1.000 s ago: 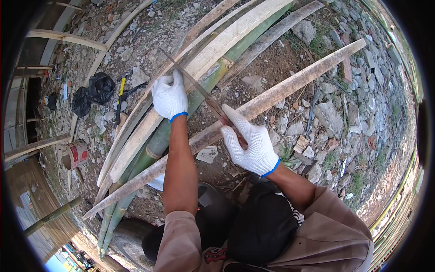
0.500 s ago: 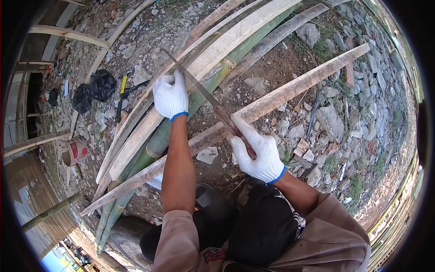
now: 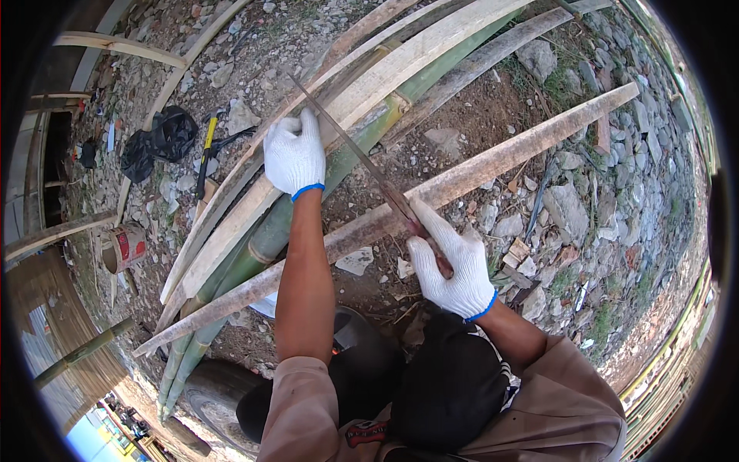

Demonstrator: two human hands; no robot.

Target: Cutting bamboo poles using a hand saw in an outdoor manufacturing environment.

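Note:
My right hand (image 3: 456,269), in a white knit glove with a blue cuff, is closed round the handle of a handsaw (image 3: 354,146), its index finger stretched along it. The long narrow blade, seen nearly edge-on, slants up and left across a pale wooden plank (image 3: 419,65). My left hand (image 3: 295,154), gloved alike, lies curled over the plank's edge, thumb beside the blade. Its fingertips are partly hidden. Under the plank run green bamboo poles (image 3: 265,235). A rough, weathered board (image 3: 500,158) crosses beneath the saw's handle end and my left forearm.
Rubble and stones (image 3: 566,212) cover the ground at right. At left lie a yellow-and-black hammer-like tool (image 3: 207,146), a black plastic bag (image 3: 173,132) and a red-and-white can (image 3: 127,248). A tyre (image 3: 219,396) stands by my legs. Wooden framing (image 3: 119,45) rises at upper left.
My right hand has drawn the saw slightly back, right and downward. My left hand stays at the same spot on the plank. The whole view has shifted a little.

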